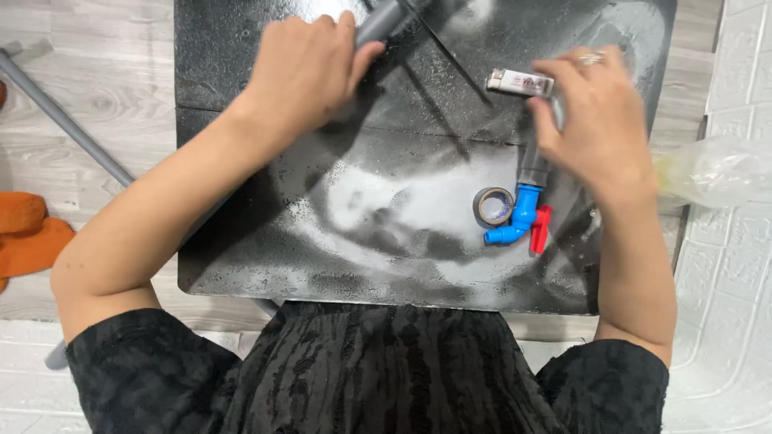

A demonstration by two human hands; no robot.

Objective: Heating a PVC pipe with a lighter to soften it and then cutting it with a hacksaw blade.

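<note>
While I am leaning over the black board (386,241), my left hand (301,72) is curling closed around one grey pipe (382,20), fingers wrapped over the top and thumb pressing against its side; the pipe is running up and away toward the far edge of the board. My right hand (599,120) is lying half open, fingers bent and spread, fingertips touching one white lighter (520,82) that is lying flat on the board; whether I am actually pinching it or only resting on it, I cannot tell. The heel side of that hand is sitting just above the grey stub end of one blue valve fitting (519,213), which is carrying a red handle (540,229) and is lying on the board near its right edge. Just beside the valve, touching or nearly touching its left side, one small roll of grey tape (492,206) is lying flat with its hole facing up. The board itself is showing pale, dusty patches across its middle. Off the board, one long grey pipe (64,120) is lying on the wooden floor (104,88) to my left, an orange cloth item (28,233) is sitting at the left edge of view, and one clear plastic bag (716,169) is lying to my right; its contents are not discernible.
</note>
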